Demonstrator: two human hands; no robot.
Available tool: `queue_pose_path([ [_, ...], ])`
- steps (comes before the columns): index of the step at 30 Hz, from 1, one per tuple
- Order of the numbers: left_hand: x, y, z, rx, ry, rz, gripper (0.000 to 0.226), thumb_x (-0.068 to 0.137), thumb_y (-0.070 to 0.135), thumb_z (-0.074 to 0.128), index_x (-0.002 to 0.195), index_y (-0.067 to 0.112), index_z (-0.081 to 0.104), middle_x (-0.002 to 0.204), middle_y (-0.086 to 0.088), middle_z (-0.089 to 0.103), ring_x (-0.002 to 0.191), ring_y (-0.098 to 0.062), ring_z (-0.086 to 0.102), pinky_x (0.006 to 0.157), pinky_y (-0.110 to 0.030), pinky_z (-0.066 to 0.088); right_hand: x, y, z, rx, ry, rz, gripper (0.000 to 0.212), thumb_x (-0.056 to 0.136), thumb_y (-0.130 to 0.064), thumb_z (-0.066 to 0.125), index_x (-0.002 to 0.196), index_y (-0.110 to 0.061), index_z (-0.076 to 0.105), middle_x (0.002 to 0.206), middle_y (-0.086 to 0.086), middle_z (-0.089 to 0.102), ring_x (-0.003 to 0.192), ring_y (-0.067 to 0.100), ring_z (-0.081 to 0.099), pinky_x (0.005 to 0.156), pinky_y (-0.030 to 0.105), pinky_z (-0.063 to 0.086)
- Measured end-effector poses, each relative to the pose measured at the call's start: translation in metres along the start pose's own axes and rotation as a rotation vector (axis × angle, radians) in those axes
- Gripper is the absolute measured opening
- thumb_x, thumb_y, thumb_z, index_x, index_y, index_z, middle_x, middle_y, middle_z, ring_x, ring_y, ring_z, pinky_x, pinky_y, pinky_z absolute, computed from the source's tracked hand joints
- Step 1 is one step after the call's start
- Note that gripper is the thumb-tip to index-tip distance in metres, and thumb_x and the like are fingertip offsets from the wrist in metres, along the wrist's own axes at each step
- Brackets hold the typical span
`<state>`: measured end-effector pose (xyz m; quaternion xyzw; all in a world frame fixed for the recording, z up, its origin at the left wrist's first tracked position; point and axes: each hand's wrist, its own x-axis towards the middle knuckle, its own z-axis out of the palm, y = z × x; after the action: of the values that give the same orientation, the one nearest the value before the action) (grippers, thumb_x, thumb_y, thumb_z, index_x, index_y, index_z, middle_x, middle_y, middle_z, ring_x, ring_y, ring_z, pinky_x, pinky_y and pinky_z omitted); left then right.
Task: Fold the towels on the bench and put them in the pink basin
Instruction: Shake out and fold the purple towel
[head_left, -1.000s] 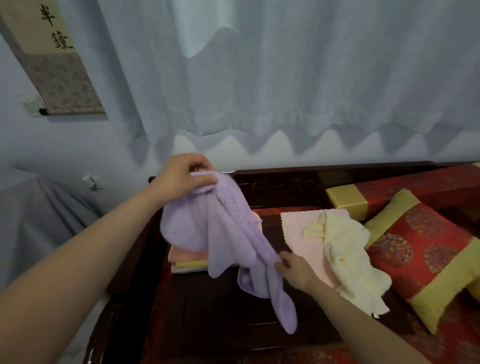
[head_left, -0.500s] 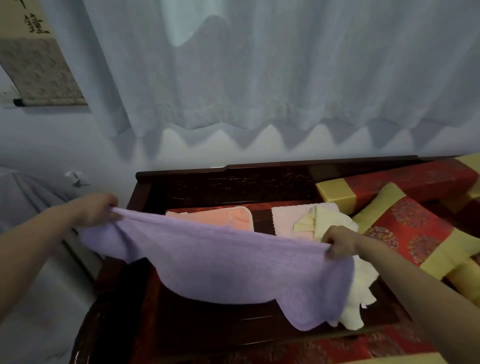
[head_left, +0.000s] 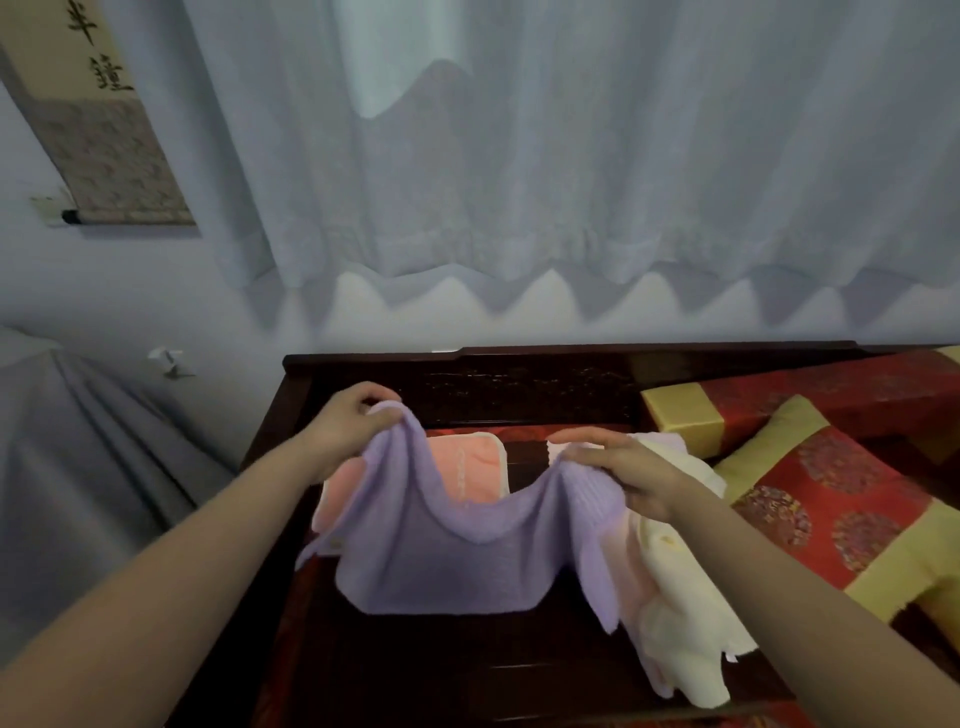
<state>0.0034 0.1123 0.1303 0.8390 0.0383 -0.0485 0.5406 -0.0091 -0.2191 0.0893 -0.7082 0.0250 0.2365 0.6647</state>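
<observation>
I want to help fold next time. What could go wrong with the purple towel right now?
The soft purple towel sags between the left hand and right hand, so the fold could come out crooked. Its hanging right corner lies close to the crumpled cream towel and might drag it off the dark wooden bench.

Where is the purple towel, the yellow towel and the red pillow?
purple towel (head_left: 447, 561): head view, middle of the hanging part.
yellow towel (head_left: 691, 587): head view, crumpled middle.
red pillow (head_left: 831, 504): head view, red patterned centre.
</observation>
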Motion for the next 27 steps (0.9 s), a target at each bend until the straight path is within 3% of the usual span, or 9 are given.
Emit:
queue_pose_path([
  [4, -0.009, 0.001, 0.034, -0.237, -0.033, -0.052, 0.037, 0.079, -0.004, 0.067, 0.102, 0.022, 0.053, 0.099, -0.019, 0.063, 0.088, -0.025, 0.061, 0.081, -0.042, 0.052, 0.005, -0.008, 0.018, 0.022, -0.123, -0.120, 0.053, 0.072, 0.021, 0.047, 0.106, -0.012, 0.071, 0.117, 0.012, 0.068, 0.108, 0.023, 0.064, 0.089, 0.038, 0.051],
  [9, -0.016, -0.010, 0.061, -0.477, 0.089, -0.125, 0.036, 0.075, 0.006, 0.076, 0.107, 0.011, 0.059, 0.099, -0.009, 0.071, 0.090, -0.019, 0.068, 0.077, -0.030, 0.055, 0.015, -0.004, 0.031, -0.814, 0.082, -0.459, 0.042, 0.065, 0.006, 0.067, 0.092, -0.026, 0.073, 0.098, -0.006, 0.072, 0.090, 0.015, 0.067, 0.076, 0.032, 0.056],
  [11, -0.015, -0.019, 0.066, -0.540, 0.033, -0.235, 0.031, 0.074, 0.018, 0.079, 0.101, 0.009, 0.068, 0.101, -0.011, 0.072, 0.094, -0.020, 0.068, 0.083, -0.032, 0.055, 0.014, -0.004, 0.031, -0.856, 0.121, -0.550, 0.029, 0.068, 0.000, 0.071, 0.089, -0.019, 0.073, 0.093, -0.008, 0.071, 0.089, 0.007, 0.064, 0.076, 0.026, 0.053],
  [14, -0.014, -0.029, 0.068, -0.645, -0.048, -0.347, 0.031, 0.072, 0.027, 0.080, 0.097, 0.011, 0.074, 0.111, -0.015, 0.070, 0.108, -0.026, 0.064, 0.101, -0.043, 0.048, 0.014, -0.005, 0.028, -0.961, 0.086, -0.600, 0.044, 0.068, 0.012, 0.057, 0.100, -0.013, 0.072, 0.103, -0.002, 0.072, 0.095, 0.009, 0.064, 0.076, 0.011, 0.045],
  [17, -0.011, -0.034, 0.068, -0.669, -0.037, -0.334, 0.031, 0.075, 0.023, 0.078, 0.103, 0.011, 0.071, 0.115, -0.018, 0.067, 0.111, -0.030, 0.062, 0.101, -0.047, 0.047, 0.012, -0.008, 0.025, -1.086, 0.008, -0.579, 0.048, 0.072, 0.011, 0.057, 0.111, -0.013, 0.069, 0.110, 0.000, 0.071, 0.091, 0.004, 0.055, 0.069, -0.003, 0.028],
  [20, -0.014, -0.029, 0.073, -0.625, 0.002, -0.302, 0.024, 0.084, 0.015, 0.069, 0.107, 0.011, 0.065, 0.108, -0.015, 0.068, 0.103, -0.030, 0.064, 0.096, -0.048, 0.051, 0.012, -0.006, 0.022, -1.138, -0.022, -0.598, 0.035, 0.079, 0.002, 0.060, 0.106, -0.016, 0.072, 0.103, -0.001, 0.072, 0.081, 0.004, 0.055, 0.068, 0.003, 0.034],
  [23, -0.019, -0.028, 0.081, -0.569, 0.006, -0.234, 0.020, 0.086, 0.011, 0.065, 0.106, 0.012, 0.064, 0.107, -0.016, 0.069, 0.101, -0.031, 0.065, 0.093, -0.049, 0.050, 0.013, -0.004, 0.025, -1.038, 0.035, -0.673, 0.015, 0.077, -0.026, 0.064, 0.082, -0.017, 0.075, 0.082, -0.003, 0.071, 0.073, 0.012, 0.057, 0.065, 0.028, 0.047],
  [25, -0.021, -0.027, 0.087, -0.542, -0.039, -0.188, 0.023, 0.086, 0.012, 0.065, 0.109, 0.012, 0.065, 0.107, -0.014, 0.071, 0.102, -0.031, 0.065, 0.090, -0.045, 0.052, 0.017, -0.002, 0.028, -0.971, 0.125, -0.689, 0.042, 0.075, -0.055, 0.062, 0.074, -0.016, 0.075, 0.084, -0.005, 0.065, 0.080, 0.015, 0.052, 0.066, 0.029, 0.044],
  [27, -0.023, -0.026, 0.092, -0.539, -0.062, -0.159, 0.020, 0.088, 0.012, 0.064, 0.107, 0.012, 0.068, 0.105, -0.012, 0.072, 0.100, -0.029, 0.067, 0.085, -0.039, 0.055, 0.018, -0.006, 0.032, -0.849, 0.137, -0.684, 0.056, 0.075, -0.066, 0.056, 0.073, -0.013, 0.075, 0.090, -0.007, 0.062, 0.085, 0.010, 0.052, 0.070, 0.021, 0.042],
])
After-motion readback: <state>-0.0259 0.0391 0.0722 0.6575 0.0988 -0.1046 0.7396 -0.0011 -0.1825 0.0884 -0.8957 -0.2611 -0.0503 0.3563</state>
